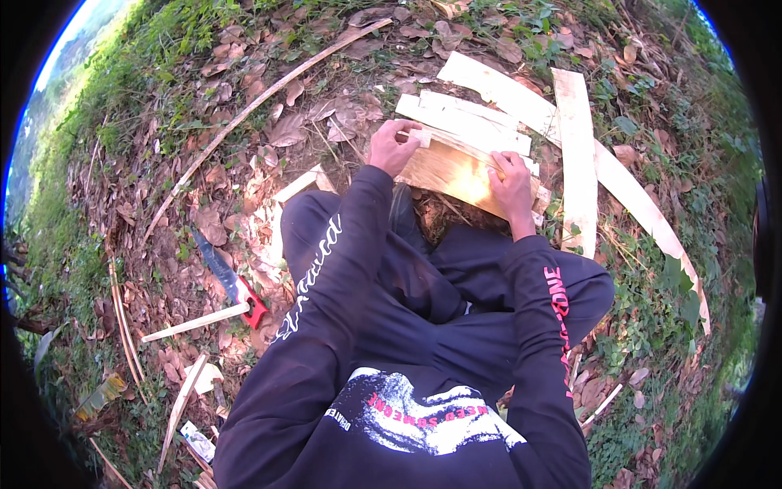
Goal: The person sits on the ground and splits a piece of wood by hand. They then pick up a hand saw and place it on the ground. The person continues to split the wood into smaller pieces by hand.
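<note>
In front of my crossed legs a flat wooden board (448, 173) is propped on edge, its broad face toward me. At the board's upper left corner my left hand (391, 148) is closed, thumb and fingers pinched on a small pale wood piece (421, 137). My right hand (511, 186) is closed at the board's right part, with a small yellowish thing partly showing between the fingers; its kind is hidden. Just beyond the board lie several pale wooden planks (472, 120).
A long plank (577, 155) lies to the right, crossing a longer strip (648, 213). On the left a handsaw (220, 265) with a red handle rests beside a wooden stick (195, 322). Behind it a long thin strip (244, 114) crosses leaf-covered ground. A wooden frame piece (300, 183) stands near my left knee.
</note>
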A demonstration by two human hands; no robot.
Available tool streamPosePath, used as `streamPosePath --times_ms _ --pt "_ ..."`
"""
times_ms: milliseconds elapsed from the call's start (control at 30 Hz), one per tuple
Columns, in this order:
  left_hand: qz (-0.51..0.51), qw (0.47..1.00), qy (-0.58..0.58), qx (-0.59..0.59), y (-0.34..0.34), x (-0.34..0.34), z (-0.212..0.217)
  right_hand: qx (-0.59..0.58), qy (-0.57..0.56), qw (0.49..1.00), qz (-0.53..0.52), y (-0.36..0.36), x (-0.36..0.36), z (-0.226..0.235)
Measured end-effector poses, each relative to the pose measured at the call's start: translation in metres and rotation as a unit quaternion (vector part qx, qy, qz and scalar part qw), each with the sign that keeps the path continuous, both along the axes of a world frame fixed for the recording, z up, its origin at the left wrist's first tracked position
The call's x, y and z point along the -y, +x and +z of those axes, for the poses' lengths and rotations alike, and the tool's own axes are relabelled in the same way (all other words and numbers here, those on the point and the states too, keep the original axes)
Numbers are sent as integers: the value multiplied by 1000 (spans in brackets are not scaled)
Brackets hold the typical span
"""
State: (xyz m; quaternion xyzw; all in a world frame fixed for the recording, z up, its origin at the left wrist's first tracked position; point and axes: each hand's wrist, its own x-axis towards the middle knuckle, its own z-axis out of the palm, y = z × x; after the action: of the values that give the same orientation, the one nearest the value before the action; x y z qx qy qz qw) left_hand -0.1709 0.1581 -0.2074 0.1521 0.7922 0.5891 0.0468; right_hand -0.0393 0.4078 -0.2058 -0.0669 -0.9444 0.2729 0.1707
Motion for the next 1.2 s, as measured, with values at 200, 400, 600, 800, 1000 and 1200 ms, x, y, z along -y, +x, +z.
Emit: streamPosePath --times_ms 200,400,600,800,1000,1200 --pt "-95 995 -19 5 30 -27 4 -18 -42 999 18 -1 -2 1" --pt "-129 989 -54 51 41 -31 1 22 -100 995 20 -2 -4 11" --pt "-130 986 -16 102 40 -31 0 76 -64 994 37 -9 -12 14" --pt "-47 993 -61 93 39 -24 8 95 -81 990 65 -5 -14 24" --pt "-40 989 -91 113 45 -14 -6 37 15 996 74 7 -4 18" --pt "-22 988 -73 134 52 -15 -12 82 -43 995 49 9 -2 26"
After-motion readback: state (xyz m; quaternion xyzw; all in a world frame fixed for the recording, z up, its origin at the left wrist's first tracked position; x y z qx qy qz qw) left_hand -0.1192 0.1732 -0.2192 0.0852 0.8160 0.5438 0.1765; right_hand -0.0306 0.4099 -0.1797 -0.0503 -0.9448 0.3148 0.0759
